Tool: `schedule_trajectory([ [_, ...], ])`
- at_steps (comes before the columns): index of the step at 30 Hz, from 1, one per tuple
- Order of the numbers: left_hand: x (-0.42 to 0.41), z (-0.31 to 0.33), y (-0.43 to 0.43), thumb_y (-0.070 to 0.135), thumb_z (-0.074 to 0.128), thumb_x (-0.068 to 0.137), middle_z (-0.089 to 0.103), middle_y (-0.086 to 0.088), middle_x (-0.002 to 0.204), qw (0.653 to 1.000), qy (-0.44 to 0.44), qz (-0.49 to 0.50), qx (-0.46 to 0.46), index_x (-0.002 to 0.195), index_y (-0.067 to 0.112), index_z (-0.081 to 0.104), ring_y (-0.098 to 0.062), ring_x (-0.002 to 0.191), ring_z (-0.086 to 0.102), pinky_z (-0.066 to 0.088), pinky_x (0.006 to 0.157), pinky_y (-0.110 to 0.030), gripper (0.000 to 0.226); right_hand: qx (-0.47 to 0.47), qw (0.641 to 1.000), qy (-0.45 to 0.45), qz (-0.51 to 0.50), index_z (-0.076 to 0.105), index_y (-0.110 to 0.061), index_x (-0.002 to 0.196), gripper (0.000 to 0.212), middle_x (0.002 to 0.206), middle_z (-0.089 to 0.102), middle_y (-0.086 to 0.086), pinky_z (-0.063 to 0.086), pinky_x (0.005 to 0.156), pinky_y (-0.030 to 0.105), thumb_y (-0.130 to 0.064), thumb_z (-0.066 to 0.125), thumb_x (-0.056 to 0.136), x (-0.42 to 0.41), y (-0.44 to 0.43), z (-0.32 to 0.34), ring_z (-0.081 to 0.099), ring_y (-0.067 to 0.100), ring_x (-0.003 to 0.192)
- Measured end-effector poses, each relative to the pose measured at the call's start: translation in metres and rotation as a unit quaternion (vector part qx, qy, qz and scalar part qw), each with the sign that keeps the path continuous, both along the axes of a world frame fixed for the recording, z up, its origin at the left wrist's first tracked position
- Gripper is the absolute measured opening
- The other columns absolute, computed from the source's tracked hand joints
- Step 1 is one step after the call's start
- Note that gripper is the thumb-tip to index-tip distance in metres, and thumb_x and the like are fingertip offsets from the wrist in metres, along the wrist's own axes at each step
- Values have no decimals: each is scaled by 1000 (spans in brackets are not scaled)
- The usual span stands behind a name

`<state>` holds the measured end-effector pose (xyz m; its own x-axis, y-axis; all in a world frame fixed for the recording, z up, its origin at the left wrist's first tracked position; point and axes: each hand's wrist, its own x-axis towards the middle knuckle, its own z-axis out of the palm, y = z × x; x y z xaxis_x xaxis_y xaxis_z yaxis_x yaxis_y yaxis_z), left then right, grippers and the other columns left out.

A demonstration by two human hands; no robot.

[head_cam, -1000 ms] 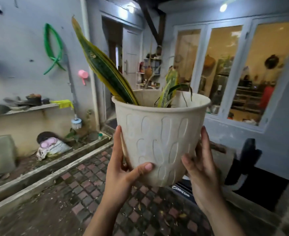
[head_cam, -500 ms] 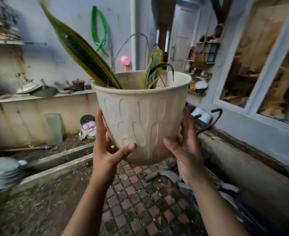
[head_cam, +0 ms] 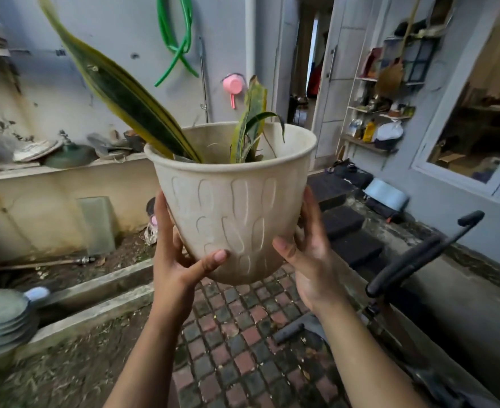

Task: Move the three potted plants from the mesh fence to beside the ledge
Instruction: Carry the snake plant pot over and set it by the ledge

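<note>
A cream plastic pot (head_cam: pixel 231 207) with pressed oval marks is held up at chest height in mid-frame. From it rise one long green-and-yellow leaf (head_cam: pixel 119 92) slanting up to the left and a shorter clump of leaves (head_cam: pixel 250 122). My left hand (head_cam: pixel 178 257) grips the pot's lower left side, thumb across the front. My right hand (head_cam: pixel 307 251) grips the lower right side. A low concrete ledge (head_cam: pixel 75 169) cluttered with old items runs along the left wall behind the pot. No mesh fence or other potted plant is in sight.
Brick paving (head_cam: pixel 243 328) runs underfoot, with a concrete curb (head_cam: pixel 96 307) and bare soil to the left. Stacked plates (head_cam: pixel 4 322) sit at the left edge. A bicycle handlebar (head_cam: pixel 419 254) juts in at right. A shelf rack (head_cam: pixel 387 92) and a doorway stand ahead.
The view has swung left and moved forward along the paving: the ledge wall and doorway are nearer, the window has slid right. Both hands keep the same hold on the pot.
</note>
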<state>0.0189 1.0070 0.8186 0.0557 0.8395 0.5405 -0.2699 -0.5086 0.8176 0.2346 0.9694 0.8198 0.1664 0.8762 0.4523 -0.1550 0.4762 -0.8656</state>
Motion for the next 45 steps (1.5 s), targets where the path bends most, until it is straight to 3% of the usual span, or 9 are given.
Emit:
schedule_trajectory([
  [5, 25, -15, 114, 45, 99, 60, 37, 14, 170, 1000, -5, -12, 0, 159, 59, 23, -18, 151, 48, 48, 116, -55, 125, 5, 999, 34, 5, 39, -42, 157, 92, 155, 52, -6, 55, 103, 36, -14, 80, 80, 22, 119, -19, 57, 19, 138],
  [13, 103, -61, 343, 15, 86, 59, 40, 5, 168, 1000, 3, -22, -7, 163, 49, 23, -27, 150, 48, 43, 118, -64, 126, 19, 995, 93, -13, 35, -31, 160, 97, 163, 43, 8, 53, 105, 36, -10, 76, 75, 88, 350, -69, 54, 23, 140],
  [16, 129, -84, 426, 32, 99, 58, 35, 0, 172, 999, 10, -24, -34, 162, 51, 24, -34, 155, 40, 35, 120, -72, 129, 3, 994, 106, -9, 37, -30, 159, 92, 160, 47, 4, 54, 103, 31, -8, 71, 77, 110, 430, -91, 56, 18, 138],
  [24, 165, -181, 631, 64, 96, 54, 25, -1, 176, 998, 33, -19, -54, 156, 63, 26, -28, 161, 30, 29, 126, -67, 123, -42, 988, 130, -70, 34, -38, 159, 95, 160, 49, -6, 53, 107, 35, -16, 71, 75, 137, 619, -181, 52, 19, 144],
  [29, 176, -289, 758, 67, 97, 50, 34, -13, 169, 994, 65, -69, -49, 162, 49, 23, -34, 153, 43, 41, 118, -68, 136, -60, 986, 131, -81, 40, -50, 155, 93, 159, 52, -6, 56, 100, 31, -11, 74, 77, 149, 724, -298, 53, 19, 144],
  [36, 208, -492, 841, 63, 93, 61, 44, 9, 162, 987, 77, -98, -102, 161, 46, 22, -19, 148, 48, 50, 114, -35, 124, -103, 984, 116, -90, 38, -45, 157, 91, 157, 54, -11, 55, 100, 28, -13, 72, 80, 178, 819, -516, 54, 13, 142],
  [40, 226, -619, 855, 63, 89, 66, 45, 7, 156, 984, 87, -100, -120, 161, 21, 13, -19, 147, 46, 47, 115, -37, 129, -131, 981, 114, -81, 41, -38, 156, 88, 155, 55, -7, 55, 99, 29, -16, 76, 78, 200, 837, -644, 56, 16, 140],
  [42, 234, -683, 858, 63, 89, 65, 42, -3, 158, 983, 105, -91, -119, 163, 13, 9, -25, 148, 45, 45, 120, -50, 136, -151, 978, 103, -96, 38, -31, 159, 93, 154, 56, -8, 56, 98, 30, -21, 80, 76, 211, 841, -706, 57, 16, 139],
  [45, 244, -768, 863, 58, 93, 59, 37, -14, 164, 980, 128, -78, -129, 165, 17, 8, -37, 149, 43, 39, 121, -62, 142, -173, 976, 88, -103, 32, -26, 161, 99, 148, 61, -14, 56, 99, 33, -26, 82, 76, 224, 843, -788, 58, 14, 137],
])
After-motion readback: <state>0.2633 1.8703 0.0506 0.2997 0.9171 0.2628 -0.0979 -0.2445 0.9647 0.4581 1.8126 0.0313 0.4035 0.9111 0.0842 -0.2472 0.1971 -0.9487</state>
